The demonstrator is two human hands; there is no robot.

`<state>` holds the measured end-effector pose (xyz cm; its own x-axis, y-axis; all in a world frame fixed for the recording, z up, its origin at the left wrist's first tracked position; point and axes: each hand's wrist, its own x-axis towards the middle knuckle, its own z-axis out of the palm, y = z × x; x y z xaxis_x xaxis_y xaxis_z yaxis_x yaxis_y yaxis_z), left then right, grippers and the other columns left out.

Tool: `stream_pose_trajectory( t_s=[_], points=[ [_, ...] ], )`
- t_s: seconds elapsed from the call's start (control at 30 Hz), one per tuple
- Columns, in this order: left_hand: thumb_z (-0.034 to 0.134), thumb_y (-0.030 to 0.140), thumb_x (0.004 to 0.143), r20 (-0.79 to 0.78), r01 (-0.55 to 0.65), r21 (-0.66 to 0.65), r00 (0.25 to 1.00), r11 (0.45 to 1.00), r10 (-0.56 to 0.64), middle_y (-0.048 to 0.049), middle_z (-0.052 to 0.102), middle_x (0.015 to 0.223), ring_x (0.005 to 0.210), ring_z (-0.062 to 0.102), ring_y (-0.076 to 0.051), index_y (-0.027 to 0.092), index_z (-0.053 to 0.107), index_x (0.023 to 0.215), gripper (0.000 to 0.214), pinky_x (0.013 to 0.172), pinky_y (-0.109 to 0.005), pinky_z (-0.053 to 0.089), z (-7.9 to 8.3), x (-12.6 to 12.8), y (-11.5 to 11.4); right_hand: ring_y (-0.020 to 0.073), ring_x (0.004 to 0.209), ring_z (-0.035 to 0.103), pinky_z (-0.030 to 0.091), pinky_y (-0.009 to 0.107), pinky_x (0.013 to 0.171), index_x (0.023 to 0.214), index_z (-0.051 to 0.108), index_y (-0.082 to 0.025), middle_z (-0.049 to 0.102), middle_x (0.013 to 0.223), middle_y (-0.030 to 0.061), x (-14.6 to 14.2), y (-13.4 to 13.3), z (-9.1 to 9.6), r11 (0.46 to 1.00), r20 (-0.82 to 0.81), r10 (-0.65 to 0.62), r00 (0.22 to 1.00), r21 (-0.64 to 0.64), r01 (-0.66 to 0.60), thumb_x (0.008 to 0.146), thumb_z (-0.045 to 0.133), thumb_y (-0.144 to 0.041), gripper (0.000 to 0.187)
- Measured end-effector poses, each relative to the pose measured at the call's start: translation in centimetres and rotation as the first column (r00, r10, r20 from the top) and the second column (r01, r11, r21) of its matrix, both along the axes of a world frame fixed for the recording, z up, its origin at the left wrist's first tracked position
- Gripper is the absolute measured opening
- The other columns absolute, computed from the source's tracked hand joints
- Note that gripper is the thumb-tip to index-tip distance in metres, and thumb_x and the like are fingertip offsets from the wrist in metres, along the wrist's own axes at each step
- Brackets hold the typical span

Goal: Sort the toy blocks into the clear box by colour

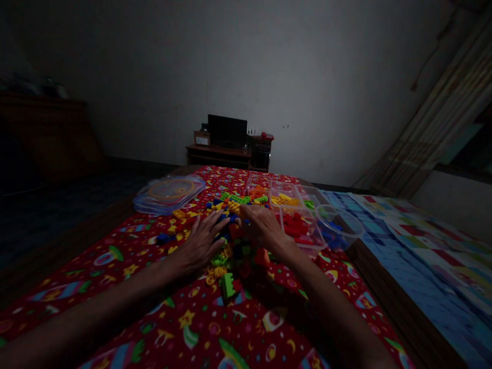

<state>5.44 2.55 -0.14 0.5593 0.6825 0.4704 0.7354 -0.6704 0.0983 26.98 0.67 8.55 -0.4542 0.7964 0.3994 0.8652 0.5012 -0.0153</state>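
Observation:
A pile of toy building blocks (226,272) in green, yellow, blue, red and orange lies on the red patterned cloth. My left hand (202,240) rests on the pile's left side, palm down, its fingers stretched and spread with nothing held. Over the right side of the pile is my right hand (262,224), its fingers curled down among the blocks. What sits in its grip, if anything, is hidden by the hand and the dim light. Just beyond it stand clear plastic boxes holding sorted blocks, among them red blocks (295,225) and yellow blocks (285,200).
A round clear tub with blue blocks (333,237) stands at the table's right edge. Stacked clear lids (169,192) lie at the far left. A bed (415,241) adjoins on the right. A desk with a monitor (227,131) is against the far wall.

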Motion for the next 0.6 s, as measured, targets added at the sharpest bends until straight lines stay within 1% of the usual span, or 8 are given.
stream_pose_trajectory(
  t_s=[0.1,0.2,0.27,0.3,0.37,0.43,0.5,0.6],
  points=[
    [0.024,0.043,0.097,0.052,0.013,-0.063,0.999,0.998,-0.01,-0.0095,0.027,0.155,0.142,0.02,-0.028,0.025,0.028,0.146,0.052,0.113,-0.061,0.009,1.4,2.2,1.9,0.0172,0.077,0.059,0.035,0.025,0.063,0.109,0.058,-0.017,0.068,0.092,0.0096,1.9,0.7,0.6,0.991,-0.01,-0.127,0.992,0.031,0.127,0.094,0.043,-0.034,0.027],
    [0.018,0.043,0.096,0.191,0.017,-0.118,0.982,0.993,0.006,-0.0104,0.038,0.149,0.138,0.031,-0.026,0.019,0.03,0.144,0.055,0.113,-0.052,0.021,4.2,2.7,3.5,0.0177,0.072,0.059,0.033,0.026,0.061,0.108,0.06,-0.016,0.068,0.086,0.0101,4.0,1.4,0.9,0.976,-0.048,-0.208,0.977,0.051,0.211,0.094,0.044,-0.038,0.03],
    [0.018,0.043,0.096,0.277,-0.02,-0.122,0.959,0.992,0.054,-0.0105,0.045,0.143,0.132,0.039,-0.025,0.016,0.035,0.142,0.056,0.11,-0.043,0.029,6.2,1.5,4.6,0.0179,0.072,0.06,0.034,0.026,0.062,0.106,0.061,-0.016,0.069,0.086,0.01,5.5,2.0,0.8,0.969,-0.094,-0.23,0.969,0.071,0.237,0.094,0.045,-0.038,0.03],
    [0.021,0.044,0.096,0.288,-0.055,-0.135,0.953,0.989,0.092,-0.01,0.051,0.137,0.127,0.044,-0.026,0.014,0.041,0.138,0.056,0.108,-0.041,0.032,7.1,0.4,5.2,0.0179,0.074,0.06,0.035,0.026,0.063,0.108,0.061,-0.015,0.069,0.087,0.0102,6.2,2.3,0.7,0.966,-0.117,-0.235,0.965,0.08,0.245,0.094,0.045,-0.037,0.03],
    [0.027,0.044,0.094,0.229,-0.133,-0.225,0.956,0.965,0.185,-0.0082,0.059,0.127,0.116,0.053,-0.026,0.012,0.051,0.129,0.053,0.101,-0.037,0.038,7.9,-2.4,6.2,0.0183,0.076,0.061,0.037,0.027,0.066,0.113,0.06,-0.016,0.069,0.09,0.0106,7.6,2.9,0.4,0.96,-0.155,-0.249,0.956,0.094,0.266,0.094,0.045,-0.036,0.031],
    [0.025,0.041,0.094,0.205,-0.275,-0.307,0.916,0.911,0.346,-0.008,0.064,0.115,0.108,0.057,-0.026,0.009,0.058,0.119,0.052,0.094,-0.034,0.043,7.6,-5.2,7.0,0.019,0.079,0.062,0.04,0.027,0.069,0.117,0.059,-0.017,0.07,0.092,0.0105,8.9,3.5,0.1,0.953,-0.168,-0.273,0.947,0.088,0.291,0.093,0.046,-0.036,0.033],
    [0.03,0.039,0.093,0.178,-0.294,-0.348,0.911,0.89,0.371,-0.0059,0.068,0.104,0.099,0.06,-0.026,0.008,0.063,0.111,0.049,0.086,-0.031,0.046,6.5,-7.2,7.5,0.0199,0.081,0.063,0.041,0.028,0.069,0.116,0.061,-0.018,0.07,0.092,0.0103,9.9,4.1,-0.2,0.94,-0.159,-0.321,0.934,0.069,0.335,0.093,0.046,-0.037,0.033],
    [0.042,0.04,0.087,0.173,-0.226,-0.429,0.93,0.874,0.325,0.001,0.071,0.091,0.09,0.062,-0.023,0.013,0.066,0.104,0.04,0.076,-0.026,0.048,4.9,-8.6,8.0,0.0205,0.084,0.063,0.042,0.027,0.069,0.111,0.064,-0.018,0.07,0.093,0.011,11.2,5.0,-0.6,0.911,-0.143,-0.404,0.904,0.022,0.411,0.092,0.048,-0.036,0.031]
  ],
)
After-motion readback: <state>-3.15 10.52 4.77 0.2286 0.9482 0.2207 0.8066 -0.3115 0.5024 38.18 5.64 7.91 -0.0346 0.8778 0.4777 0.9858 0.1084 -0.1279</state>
